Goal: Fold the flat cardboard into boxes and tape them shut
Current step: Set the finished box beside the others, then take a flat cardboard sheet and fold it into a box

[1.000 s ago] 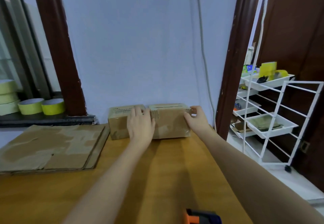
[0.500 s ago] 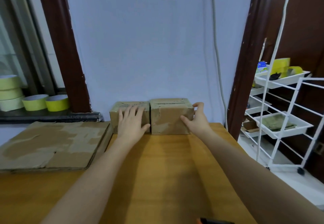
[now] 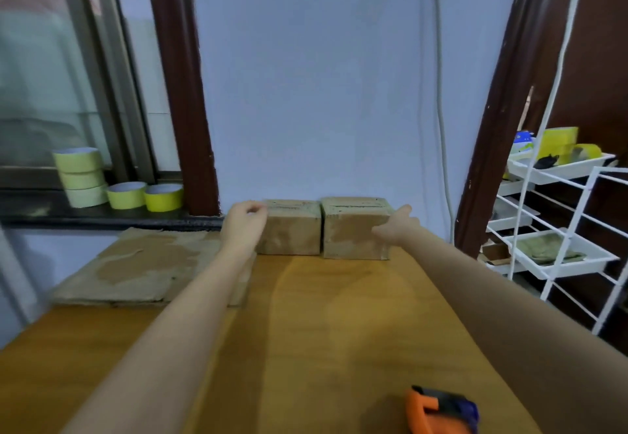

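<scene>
Two boxes [image 3: 355, 228] sit far, against the wall. My left hand [image 3: 243, 226] curls loosely, holding nothing; my right hand [image 3: 396, 226] lies open against the right box — a shove could skew the row.

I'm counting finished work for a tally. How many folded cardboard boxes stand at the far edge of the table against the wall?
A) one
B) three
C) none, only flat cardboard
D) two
D: two closed boxes stand side by side against the wall, the left box by the left hand and the right box by the right hand; the flat cardboard lies apart on the table.
</scene>
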